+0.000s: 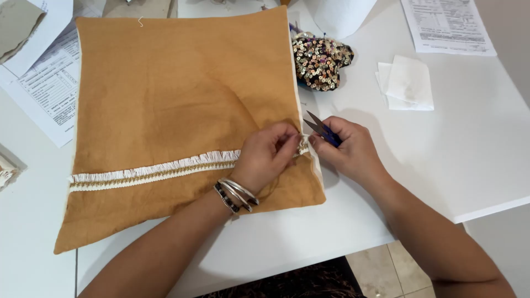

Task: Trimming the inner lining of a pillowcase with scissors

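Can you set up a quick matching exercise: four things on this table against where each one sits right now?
Things:
1. thread snips
2. fringe trim
3. sequined pincushion
4. folded white cloth

Places:
A. beside the tan cover's upper right edge
B. in the right hand
C. alone on the table, far right
D. across the cover, its end pinched by the left hand

Pairs: 1-B, 2-D, 3-A, 4-C

The left hand (266, 154) pinches the white fringe trim (154, 170) at the tan cushion cover's (182, 94) right edge; just beyond its fingertips, the right hand (350, 149) holds blue thread snips (323, 129), blades apart.
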